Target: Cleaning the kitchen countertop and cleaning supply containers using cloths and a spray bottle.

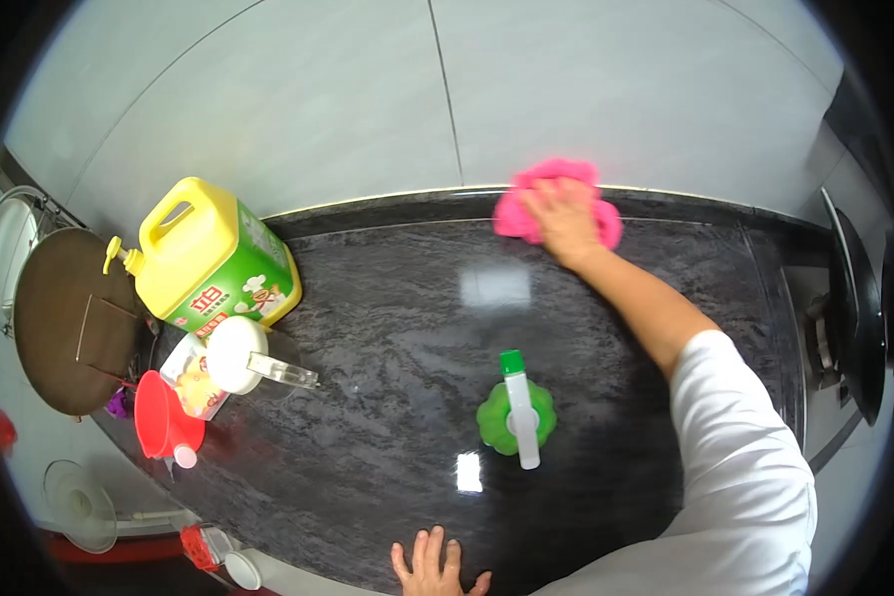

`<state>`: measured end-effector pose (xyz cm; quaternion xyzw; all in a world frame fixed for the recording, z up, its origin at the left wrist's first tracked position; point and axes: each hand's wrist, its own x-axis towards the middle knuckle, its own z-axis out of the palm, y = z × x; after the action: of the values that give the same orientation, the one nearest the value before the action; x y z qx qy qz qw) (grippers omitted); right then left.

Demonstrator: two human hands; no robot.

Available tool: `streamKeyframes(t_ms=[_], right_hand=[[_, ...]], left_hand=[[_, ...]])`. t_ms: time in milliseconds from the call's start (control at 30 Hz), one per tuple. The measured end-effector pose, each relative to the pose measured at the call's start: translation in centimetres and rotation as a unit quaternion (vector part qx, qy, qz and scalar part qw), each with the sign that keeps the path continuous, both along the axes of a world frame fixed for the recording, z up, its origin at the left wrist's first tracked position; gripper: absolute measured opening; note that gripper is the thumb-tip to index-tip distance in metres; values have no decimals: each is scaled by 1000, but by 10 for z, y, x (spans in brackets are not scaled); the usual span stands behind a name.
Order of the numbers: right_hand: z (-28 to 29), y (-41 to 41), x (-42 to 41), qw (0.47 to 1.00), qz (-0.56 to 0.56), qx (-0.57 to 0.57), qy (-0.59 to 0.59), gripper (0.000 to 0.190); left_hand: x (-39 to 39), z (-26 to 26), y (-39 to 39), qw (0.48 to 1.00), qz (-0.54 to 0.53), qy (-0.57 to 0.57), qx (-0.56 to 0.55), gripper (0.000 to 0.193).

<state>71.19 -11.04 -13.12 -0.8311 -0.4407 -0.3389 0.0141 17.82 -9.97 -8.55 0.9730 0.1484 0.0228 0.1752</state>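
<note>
My right hand [566, 221] presses a bunched pink cloth [520, 216] against the raised black backsplash at the back of the dark stone countertop [387, 298], where it meets the wall. My left hand [432, 568] rests at the counter's front edge with its fingers apart, holding nothing. Between the two hands stands a green spray bottle [492, 421] with a white and green trigger head, touched by neither hand.
On the left stand a yellow detergent jug [194, 253] with a pump, a white-lidded clear pitcher [235, 354], a red plastic scoop or cup [153, 417] and a big round brown pan [74, 328]. At the right is a black wok [853, 320] by a stove.
</note>
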Motion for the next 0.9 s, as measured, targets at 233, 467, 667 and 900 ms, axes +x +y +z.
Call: streamKeyframes(t_ms=[233, 467, 667, 900], right_hand=[[31, 158, -51, 983, 143, -109, -48, 49], [9, 8, 15, 986, 164, -9, -3, 41], [3, -231, 91, 996, -82, 23, 11, 37], [63, -398, 77, 580, -31, 504, 639, 54]], left_hand=[[0, -3, -2, 1000, -5, 8, 2, 75], [-5, -4, 5, 999, -5, 31, 31, 76], [1, -6, 3, 998, -21, 14, 49, 74], [-2, -8, 1, 997, -35, 24, 68, 75]])
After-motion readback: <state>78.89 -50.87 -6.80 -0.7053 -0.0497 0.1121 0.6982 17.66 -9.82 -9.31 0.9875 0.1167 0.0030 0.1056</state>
